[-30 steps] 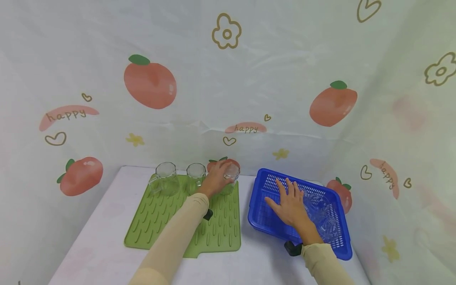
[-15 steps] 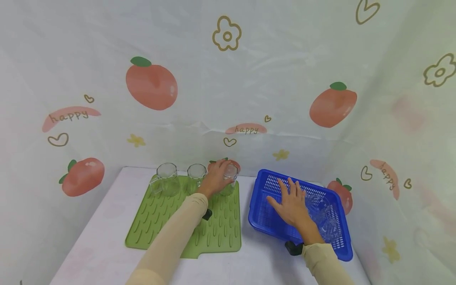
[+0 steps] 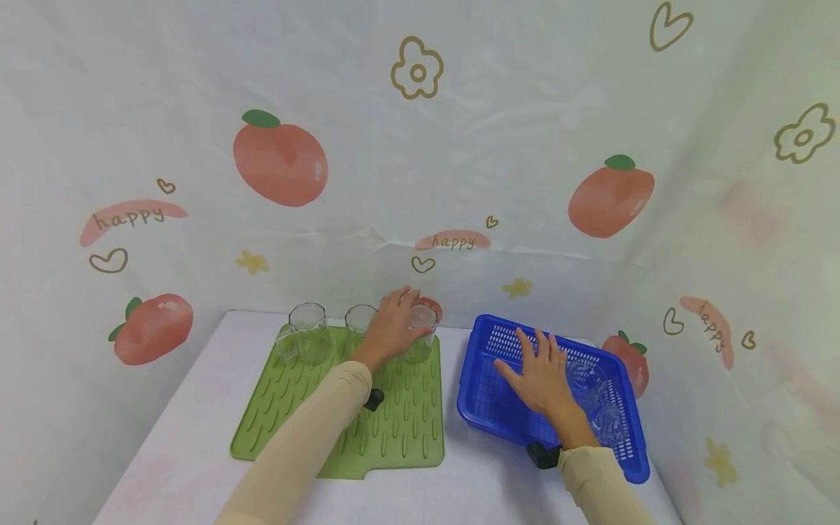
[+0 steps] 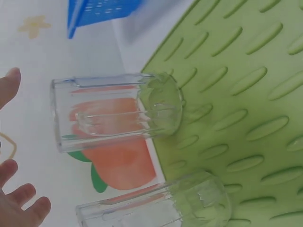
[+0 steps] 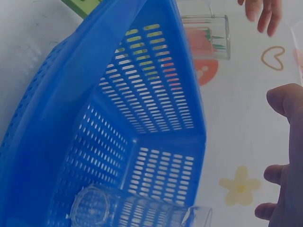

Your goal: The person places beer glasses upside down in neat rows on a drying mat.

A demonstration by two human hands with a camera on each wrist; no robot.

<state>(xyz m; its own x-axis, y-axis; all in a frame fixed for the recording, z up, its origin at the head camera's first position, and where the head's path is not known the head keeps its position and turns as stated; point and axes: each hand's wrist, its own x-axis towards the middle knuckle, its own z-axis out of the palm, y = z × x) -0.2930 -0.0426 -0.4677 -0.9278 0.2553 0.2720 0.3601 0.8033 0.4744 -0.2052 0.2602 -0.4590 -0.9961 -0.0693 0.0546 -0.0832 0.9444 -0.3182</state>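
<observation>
At the mat's far right corner, a mug [image 3: 421, 344] stands beside the spread left hand [image 3: 391, 328].

Around it the left hand's thumb and fingers are wide, clear of the glass in the left wrist view; to its left along the mat [image 3: 394, 426]'s far edge stand the middle mug [image 3: 356, 337], partly hidden by that hand, and the left mug [image 3: 312, 344], its handle pointing left. Just beside the green mat, on the same white surface [image 3: 453, 499], sits the blue basket [image 3: 488, 421], set at an angle, with clear glassware [image 3: 609, 423] along its right side; how many pieces cannot be told. Above the basket hangs the right hand [image 3: 542, 380], holding nothing, fingers wide apart. Behind everything hangs a pale cloth [image 3: 512, 146] printed with red fruit, hearts and flowers.
</observation>
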